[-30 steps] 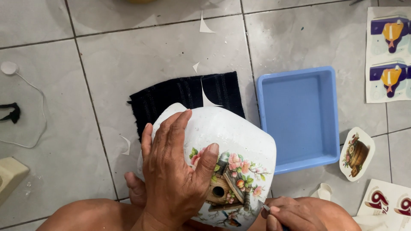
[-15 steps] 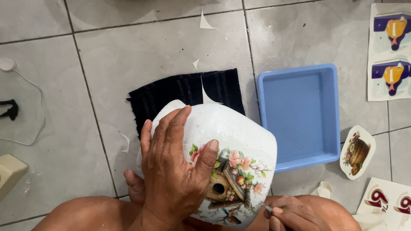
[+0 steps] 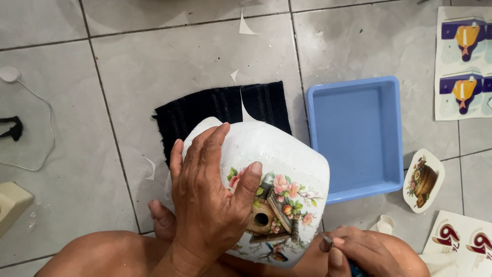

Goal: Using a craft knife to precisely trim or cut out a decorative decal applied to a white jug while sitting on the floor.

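Your left hand (image 3: 207, 205) stays spread flat, grip open, on the white pot (image 3: 277, 169) in your lap at six o'clock, while your right hand (image 3: 359, 251), grip pinched on a small tool (image 3: 326, 242), has crept toward the birdhouse decal (image 3: 271, 213).

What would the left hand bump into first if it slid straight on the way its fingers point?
The left hand lies flat on the white bowl, fingers pointing up and away. Past the bowl's rim, it would probably reach the black cloth first, though depth is unclear.
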